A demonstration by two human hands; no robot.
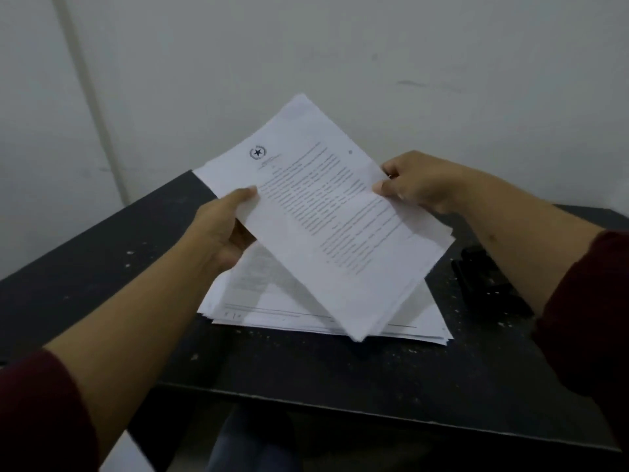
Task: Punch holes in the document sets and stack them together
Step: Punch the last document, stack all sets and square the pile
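I hold a set of white printed pages (326, 212) tilted in the air above the table, a star emblem at its top. My left hand (221, 233) grips its left edge, thumb on top and fingers beneath. My right hand (418, 182) pinches the right edge. Under the held set a stack of printed papers (272, 301) lies flat on the black table (136, 274). A black hole punch (490, 284) sits to the right of the stack, partly hidden by my right forearm.
The table's front edge runs across the lower part of the view, with my legs below it. A pale wall stands close behind the table. White specks dot the tabletop around the papers.
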